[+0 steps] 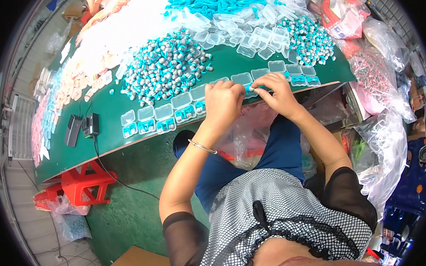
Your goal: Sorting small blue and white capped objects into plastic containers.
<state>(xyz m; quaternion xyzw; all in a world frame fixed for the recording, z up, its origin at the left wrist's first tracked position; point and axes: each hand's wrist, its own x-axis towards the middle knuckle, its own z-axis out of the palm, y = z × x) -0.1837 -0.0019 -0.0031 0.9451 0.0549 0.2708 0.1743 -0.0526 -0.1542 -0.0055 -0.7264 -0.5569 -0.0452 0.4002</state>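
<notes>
A row of small clear plastic boxes with raised lids runs along the front edge of the green table. Several hold teal and grey pieces. My left hand is closed over the middle of the row, its fingers curled; what they grip is hidden. Just to its right, my right hand pinches a small teal piece between thumb and fingertips, over a box. Farther right in the row, more boxes contain teal pieces.
Behind the boxes lies a big heap of teal-and-grey pieces, with a smaller heap to the right. Loose clear boxes and teal parts are piled farther back. Black devices rest at left; a red stool stands below.
</notes>
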